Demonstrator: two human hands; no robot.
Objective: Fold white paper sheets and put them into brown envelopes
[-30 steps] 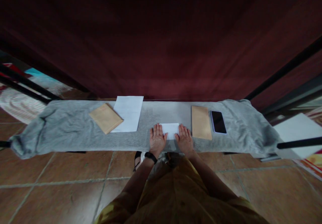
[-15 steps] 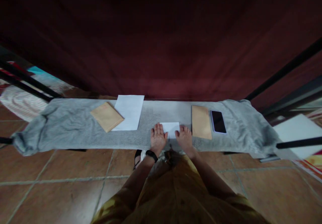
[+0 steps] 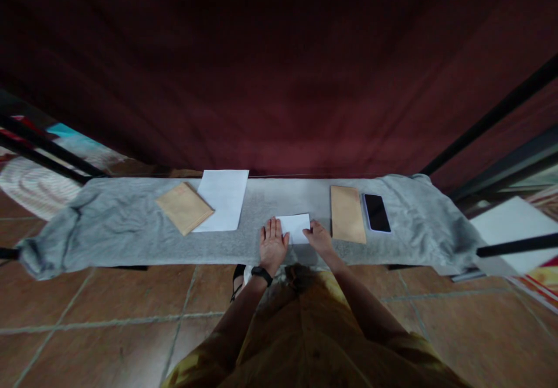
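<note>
A small folded sheet of white paper (image 3: 294, 226) lies on the grey cloth between my hands. My left hand (image 3: 273, 246) rests flat on its left end, fingers stretched out and thumb spread. At the right edge, my right hand (image 3: 319, 238) pinches the paper between thumb and curled fingers. That edge looks slightly raised off the cloth. A brown envelope (image 3: 349, 214) lies just right of my right hand. Farther left, larger white sheets (image 3: 224, 196) lie partly under a second brown envelope (image 3: 185, 208).
A phone (image 3: 377, 212) lies beside the right-hand envelope. The grey cloth (image 3: 126, 219) covers a narrow bench with black metal bars (image 3: 492, 115) at its ends. A dark red curtain (image 3: 279, 86) hangs behind it. White board (image 3: 514, 231) stands at the far right, above the tiled floor (image 3: 108, 341).
My right hand has gone from lying flat on the paper to pinching its right edge. My left hand stays flat. The view has shifted slightly.
</note>
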